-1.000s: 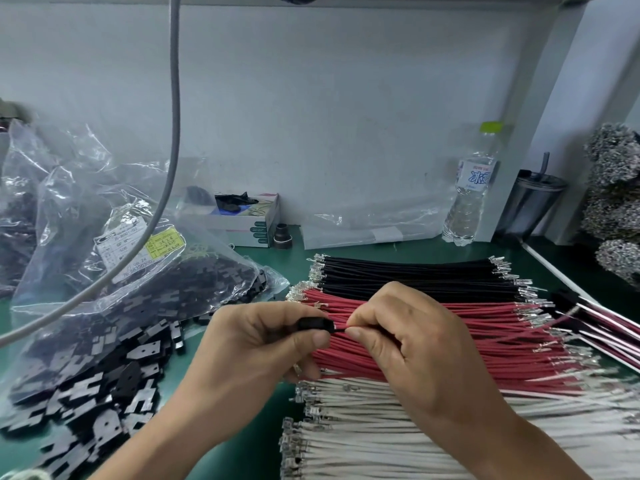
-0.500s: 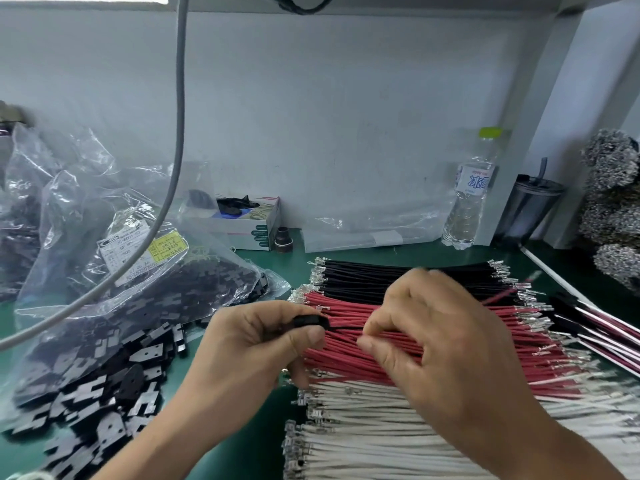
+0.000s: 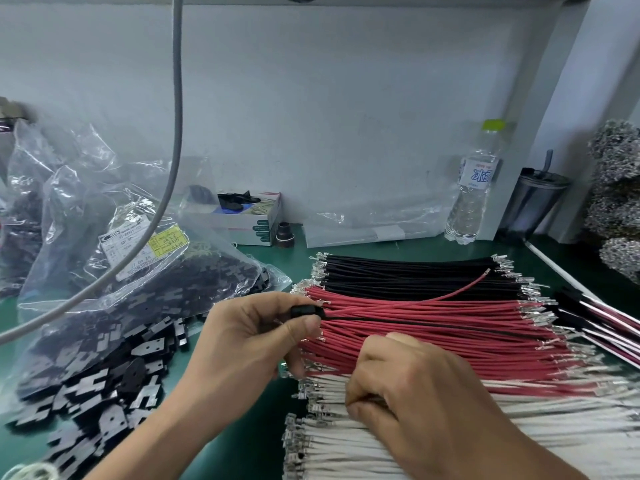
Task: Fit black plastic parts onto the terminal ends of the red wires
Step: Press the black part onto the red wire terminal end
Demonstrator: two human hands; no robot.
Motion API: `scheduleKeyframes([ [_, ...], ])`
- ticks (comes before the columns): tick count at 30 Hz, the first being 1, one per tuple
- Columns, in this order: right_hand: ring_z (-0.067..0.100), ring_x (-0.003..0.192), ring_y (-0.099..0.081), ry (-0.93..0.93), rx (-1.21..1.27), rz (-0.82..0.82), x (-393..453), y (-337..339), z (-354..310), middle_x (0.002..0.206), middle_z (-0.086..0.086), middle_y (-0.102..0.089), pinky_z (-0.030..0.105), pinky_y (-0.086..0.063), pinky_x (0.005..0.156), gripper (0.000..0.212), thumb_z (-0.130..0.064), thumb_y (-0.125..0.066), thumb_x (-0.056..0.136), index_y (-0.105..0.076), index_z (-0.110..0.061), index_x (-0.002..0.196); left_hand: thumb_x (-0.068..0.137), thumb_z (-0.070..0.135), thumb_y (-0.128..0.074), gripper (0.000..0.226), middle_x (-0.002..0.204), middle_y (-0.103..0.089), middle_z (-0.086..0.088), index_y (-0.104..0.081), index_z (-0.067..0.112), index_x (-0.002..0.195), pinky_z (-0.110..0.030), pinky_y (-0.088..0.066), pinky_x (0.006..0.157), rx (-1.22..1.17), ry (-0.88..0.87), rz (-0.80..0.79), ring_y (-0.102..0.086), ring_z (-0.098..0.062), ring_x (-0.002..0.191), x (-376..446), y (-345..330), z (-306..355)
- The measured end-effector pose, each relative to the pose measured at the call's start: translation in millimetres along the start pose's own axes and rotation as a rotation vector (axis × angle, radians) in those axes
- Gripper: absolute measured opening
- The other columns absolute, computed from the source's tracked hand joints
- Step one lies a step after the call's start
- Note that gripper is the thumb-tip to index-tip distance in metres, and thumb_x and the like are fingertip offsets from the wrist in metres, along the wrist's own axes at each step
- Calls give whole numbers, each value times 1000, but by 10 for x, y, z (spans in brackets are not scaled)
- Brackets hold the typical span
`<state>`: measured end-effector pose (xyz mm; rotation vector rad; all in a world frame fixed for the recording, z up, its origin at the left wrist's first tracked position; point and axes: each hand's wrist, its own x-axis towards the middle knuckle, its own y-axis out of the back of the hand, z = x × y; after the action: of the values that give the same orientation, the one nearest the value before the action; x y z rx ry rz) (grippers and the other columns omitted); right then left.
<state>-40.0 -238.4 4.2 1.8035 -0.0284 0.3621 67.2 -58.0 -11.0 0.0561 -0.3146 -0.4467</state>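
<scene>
The left hand [image 3: 256,337] pinches a black plastic part [image 3: 306,311] between thumb and forefinger; a red wire [image 3: 415,301] and a black wire run from it toward the right. The right hand [image 3: 415,393], below and to the right of the left, has its fingers curled down onto the white wires [image 3: 346,441]. Whether it grips one cannot be determined. The red wire bundle [image 3: 467,323] lies between the hands and beyond. Loose black parts [image 3: 104,375] lie left of the left hand.

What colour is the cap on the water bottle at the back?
Light green, on the water bottle near the wall; the head view shows it.
</scene>
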Motion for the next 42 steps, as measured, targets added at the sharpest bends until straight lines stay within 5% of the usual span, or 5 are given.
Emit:
scheduleKeyframes([
  [4,-2,99,-41,-12,62,-9,-58,1,32,107,-17,-48,19,-31,76,38,-67,-48,88,-61,-38,110,71,36,-79,20,74,-76,-11,-82,28,90,-23,-44,41,-4,0,2,-65,-21,46,-5,-16,-3],
  [8,1,95,-45,27,23,-16,-44,5,-36,99,-16,-52,26,-38,76,20,-51,-59,90,-65,-34,99,73,32,-79,17,73,-75,-11,-81,28,89,-23,-44,40,1,-9,16,-65,-22,47,-11,-20,-15],
  [12,7,63,-52,47,-97,62,-45,-49,-96,69,-15,-54,24,-44,47,10,-31,-70,69,-61,-31,67,73,31,-78,17,67,-73,-9,-81,27,89,-25,-42,40,-8,-19,36,-65,-22,46,-15,-52,-1],
  [19,2,69,-53,-78,136,227,-63,-26,-1,81,-18,-55,18,-39,57,7,-42,-51,93,-48,-37,90,73,31,-78,18,68,-73,-12,-82,27,90,-24,-44,40,-21,-14,28,-65,-24,47,-16,-27,7],
  [42,8,80,-63,11,197,504,-26,67,68,89,-13,-63,29,-53,62,17,-26,-62,94,-77,-23,101,77,23,-86,17,74,-76,-11,-83,27,93,-23,-48,43,-17,-86,-64,-68,-24,48,-31,-39,21],
])
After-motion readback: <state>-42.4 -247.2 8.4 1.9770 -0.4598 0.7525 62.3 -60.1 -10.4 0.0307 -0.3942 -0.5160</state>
